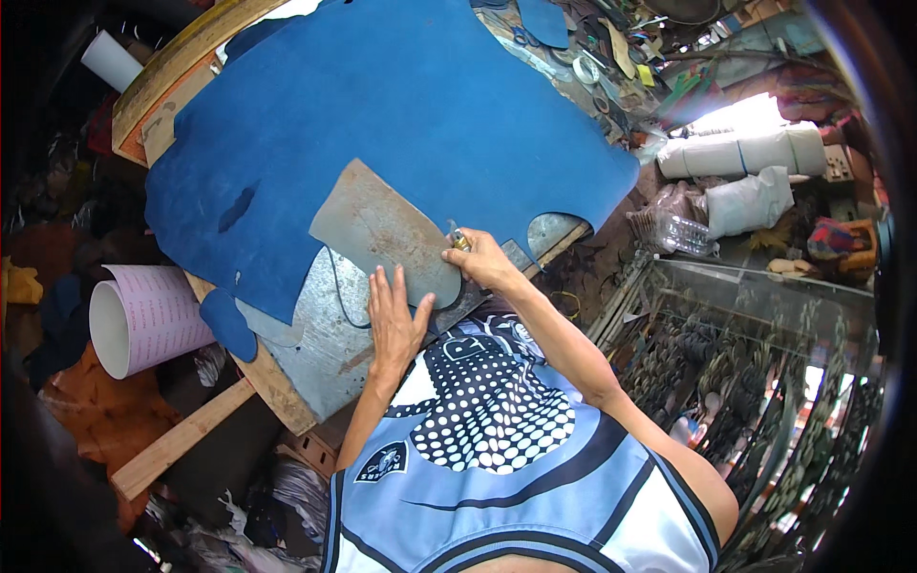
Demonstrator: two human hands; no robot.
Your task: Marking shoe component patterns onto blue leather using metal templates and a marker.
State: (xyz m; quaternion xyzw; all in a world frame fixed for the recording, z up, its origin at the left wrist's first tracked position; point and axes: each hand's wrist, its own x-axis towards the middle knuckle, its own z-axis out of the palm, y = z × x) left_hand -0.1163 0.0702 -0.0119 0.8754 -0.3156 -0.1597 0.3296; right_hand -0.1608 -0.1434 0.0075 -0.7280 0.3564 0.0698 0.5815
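A large sheet of blue leather [411,105] covers most of the worktable. On its near edge lies a worn grey-brown template [382,227] with rounded corners. My left hand [394,320] lies with fingers stretched out, its fingertips at the template's near edge. My right hand [482,263] is closed around a small brass-coloured tool [460,241] at the template's right edge. The fingers hide most of that tool, so its kind is not plain. Left of the template, a cut edge of blue leather curves over the bare metal tabletop [325,358].
A roll of printed backing paper [158,320] stands out at the table's left side. Tape rolls [586,69] and scraps crowd the far right. White wrapped rolls [740,153] and a plastic bottle [686,236] lie to the right, above hanging dark strips [735,382]. A wooden beam [181,439] juts out lower left.
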